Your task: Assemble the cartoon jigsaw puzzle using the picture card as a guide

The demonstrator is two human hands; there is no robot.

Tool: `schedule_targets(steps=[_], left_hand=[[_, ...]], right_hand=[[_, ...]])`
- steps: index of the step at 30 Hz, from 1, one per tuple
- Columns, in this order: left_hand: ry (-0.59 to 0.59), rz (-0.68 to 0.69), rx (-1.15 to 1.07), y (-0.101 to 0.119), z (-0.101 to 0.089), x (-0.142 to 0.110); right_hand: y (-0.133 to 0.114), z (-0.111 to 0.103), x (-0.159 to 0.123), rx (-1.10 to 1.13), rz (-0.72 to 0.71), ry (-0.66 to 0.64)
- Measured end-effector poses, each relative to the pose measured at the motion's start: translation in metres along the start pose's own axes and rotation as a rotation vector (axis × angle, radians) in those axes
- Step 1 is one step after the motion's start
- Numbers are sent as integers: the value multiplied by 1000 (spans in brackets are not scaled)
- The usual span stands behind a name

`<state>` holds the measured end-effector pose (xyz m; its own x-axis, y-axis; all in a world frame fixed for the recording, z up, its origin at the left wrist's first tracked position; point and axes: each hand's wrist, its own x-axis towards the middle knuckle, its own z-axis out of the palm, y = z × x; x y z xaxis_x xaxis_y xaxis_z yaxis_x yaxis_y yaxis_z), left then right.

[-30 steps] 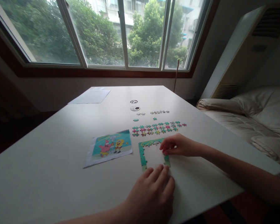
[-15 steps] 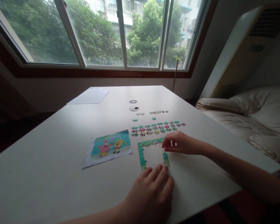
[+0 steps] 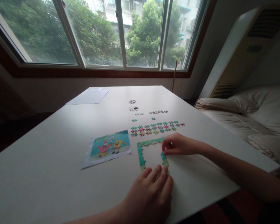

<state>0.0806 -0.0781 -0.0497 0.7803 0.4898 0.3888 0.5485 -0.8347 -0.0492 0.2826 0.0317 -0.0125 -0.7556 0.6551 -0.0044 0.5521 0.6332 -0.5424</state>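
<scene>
A jigsaw puzzle border (image 3: 141,156) in green and teal lies on the white table, its middle showing bare tabletop. My left hand (image 3: 151,193) rests over the border's near side, fingers stretched out and covering much of that edge. At the border's right side, my right hand (image 3: 179,144) has thumb and index finger pinched on a teal jigsaw piece (image 3: 163,155). The hand hides the upper right corner. Just beyond the border lie rows of loose jigsaw pieces (image 3: 156,131). A printed reference picture (image 3: 110,146) of cartoon figures lies to the left.
Farther back are two round discs (image 3: 133,108), a row of pale pieces (image 3: 158,112) and white paper sheets (image 3: 88,96) at the far left corner. A cream sofa (image 3: 242,115) stands beyond the table's right edge. Windows (image 3: 102,34) line the far wall.
The fingertips of my right hand have shifted down slightly along the border's right side and closed to a tighter pinch on the teal piece. My left hand stays at the near edge.
</scene>
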Motion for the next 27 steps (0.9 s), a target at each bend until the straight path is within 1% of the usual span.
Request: schedule_targets(steps=[4,8,11,14,17,21,24,27], left_hand=[[2,14,11,0,-1,1],[-33,1,-4,0,-2,2],[-77,-19,-37,-1,-2,3],[-99,-35,-58,-1,-3,4],[-87,-52,-57,0,-3,4],[-83,-60,-55,0,-3,4],[-104,-69,-65,-1,-2,3],[-119,-63,-74,-2,-1,2]], right_hand=[[-1,1,0,3,-9,2],[-4,-1,-1,1,-9,4],[-2,-6,-1,-2,-18,42],[9,-16,5,-14,0,97],[28,-29,19,-40,38,157],[55,-42,49,-145,119,216],[70,-46,73,-206,225,252],[80,-44,93,-213,300,284]])
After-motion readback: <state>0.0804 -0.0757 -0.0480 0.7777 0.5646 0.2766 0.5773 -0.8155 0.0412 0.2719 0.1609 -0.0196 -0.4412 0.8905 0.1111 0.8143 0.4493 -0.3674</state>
